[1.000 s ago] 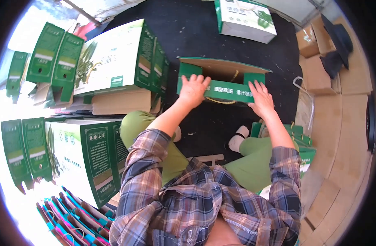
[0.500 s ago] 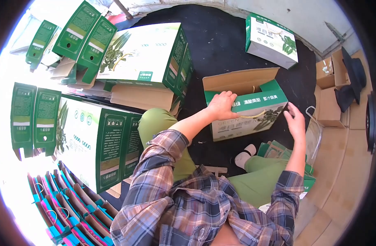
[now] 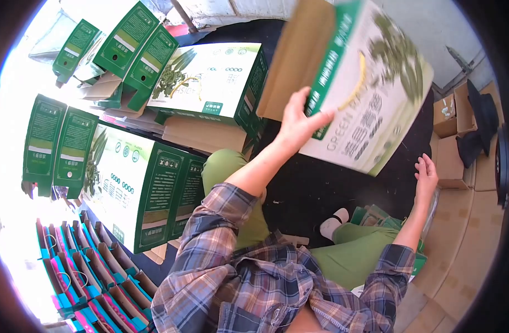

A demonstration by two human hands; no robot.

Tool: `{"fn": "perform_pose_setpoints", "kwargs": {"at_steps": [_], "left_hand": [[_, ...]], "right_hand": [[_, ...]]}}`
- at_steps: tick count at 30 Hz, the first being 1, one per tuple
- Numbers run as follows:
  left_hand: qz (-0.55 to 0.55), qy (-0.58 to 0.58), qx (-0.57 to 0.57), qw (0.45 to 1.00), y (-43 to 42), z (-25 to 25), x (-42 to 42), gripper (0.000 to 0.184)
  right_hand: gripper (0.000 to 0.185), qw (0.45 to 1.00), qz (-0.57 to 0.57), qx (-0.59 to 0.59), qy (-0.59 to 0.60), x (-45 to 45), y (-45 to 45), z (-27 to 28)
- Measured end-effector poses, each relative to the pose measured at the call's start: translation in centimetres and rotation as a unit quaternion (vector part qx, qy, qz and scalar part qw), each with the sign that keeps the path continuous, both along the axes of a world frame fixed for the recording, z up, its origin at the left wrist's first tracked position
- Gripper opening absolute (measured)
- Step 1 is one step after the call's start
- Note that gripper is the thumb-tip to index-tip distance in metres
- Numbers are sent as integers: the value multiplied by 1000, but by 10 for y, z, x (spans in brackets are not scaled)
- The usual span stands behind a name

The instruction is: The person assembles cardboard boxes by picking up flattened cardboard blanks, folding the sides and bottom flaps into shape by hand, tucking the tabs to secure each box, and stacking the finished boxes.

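Holding: the left hand (image 3: 299,125) grips the carton (image 3: 371,100) at its near end, thumb on the printed face, fingers tucked over the green rim (image 3: 327,75).
Right hand: open (image 3: 426,178), fingers apart and slightly bent, near the carton but not touching it.
Carton's place: raised in front of the person, above the black mat (image 3: 315,188), its far end cut off by the top of the view.
Weight and feel: probably light for its bulk, as one hand bears it; the board looks fairly stiff, the printed surface smooth and perhaps a little slippery. Creases and corners could dent, though it is hardly fragile.
Flap: the brown flap (image 3: 301,55) stands out from the opening and would likely bend easily, making it a poor hold.
Best hold: the folded green rim, with the opposite bottom edge for a second hand. The cord handle (image 3: 363,72) curves loosely over the face.
Facing: white printed side toward the person, opening to the left, base to the right.
Long axis: tilted, running from the left hand up and slightly right, away from the body.
Alongside: printed cartons (image 3: 121,177) at left, a black hat (image 3: 482,119) at right.
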State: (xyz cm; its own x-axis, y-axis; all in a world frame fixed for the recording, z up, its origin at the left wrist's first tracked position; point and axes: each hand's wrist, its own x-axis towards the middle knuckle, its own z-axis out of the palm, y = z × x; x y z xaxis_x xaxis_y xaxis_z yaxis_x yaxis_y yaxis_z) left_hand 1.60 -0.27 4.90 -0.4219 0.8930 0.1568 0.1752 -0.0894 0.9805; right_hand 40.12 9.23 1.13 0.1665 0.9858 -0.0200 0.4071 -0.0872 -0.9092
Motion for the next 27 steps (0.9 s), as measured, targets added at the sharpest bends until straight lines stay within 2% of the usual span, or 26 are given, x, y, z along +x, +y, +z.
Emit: {"fn": "perform_pose_setpoints", "kwargs": {"at_steps": [3, 8, 10, 12, 16, 20, 27], "left_hand": [[17, -191, 109, 975, -10, 52, -10, 73], [131, -278, 244, 920, -19, 77, -49, 55], [143, -319, 289, 891, -23, 79, -66, 50], [106, -353, 318, 874, -27, 81, -86, 47], [194, -340, 286, 874, -40, 74, -107, 47], [273, -396, 269, 834, -45, 45, -147, 43], [299, -408, 275, 817, -54, 45, -161, 47]], "right_hand": [[35, 1000, 21, -1, -4, -6, -1, 1], [35, 999, 36, -8, -18, -13, -3, 6], [35, 999, 43, -11, -19, -16, -4, 6], [35, 999, 48, -16, -20, -20, -5, 7], [35, 997, 70, -24, -36, -28, -7, 8], [35, 993, 105, -41, -45, -27, -5, -2], [35, 989, 122, -63, -47, -29, -12, 2]]}}
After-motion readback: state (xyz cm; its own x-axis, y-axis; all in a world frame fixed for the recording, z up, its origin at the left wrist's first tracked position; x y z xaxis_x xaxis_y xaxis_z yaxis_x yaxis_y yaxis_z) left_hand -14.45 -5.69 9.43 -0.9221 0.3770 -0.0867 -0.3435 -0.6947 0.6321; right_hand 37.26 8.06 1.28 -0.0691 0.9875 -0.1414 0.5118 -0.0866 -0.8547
